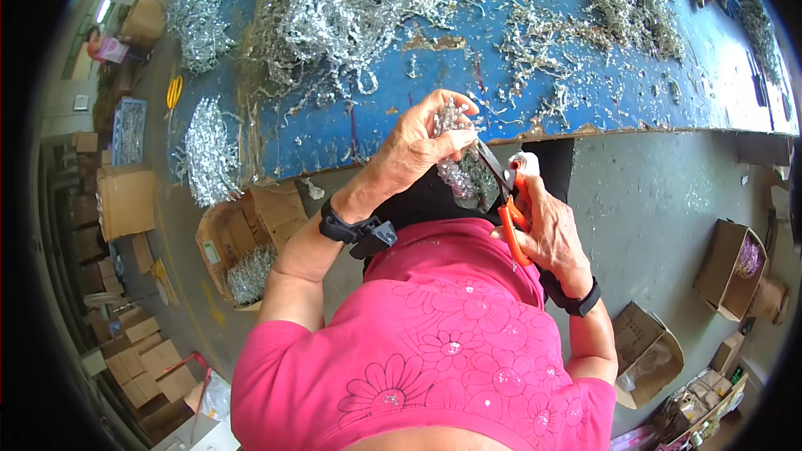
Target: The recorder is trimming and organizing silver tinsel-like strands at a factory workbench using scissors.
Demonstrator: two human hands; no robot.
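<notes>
Blue table (585,92), scissors (501,192) pointing up-left

Person's wearing a bright pink short-sleeve top (434,351) w/ outlined flower print and shiny sequin bits in the flower centers. Black band w/ a small black device on the left wrist (355,230), plain black band on the right wrist (576,299).

Open brown cardboard boxes (727,267) on the floor, stacked cartons (146,359) at left
</notes>
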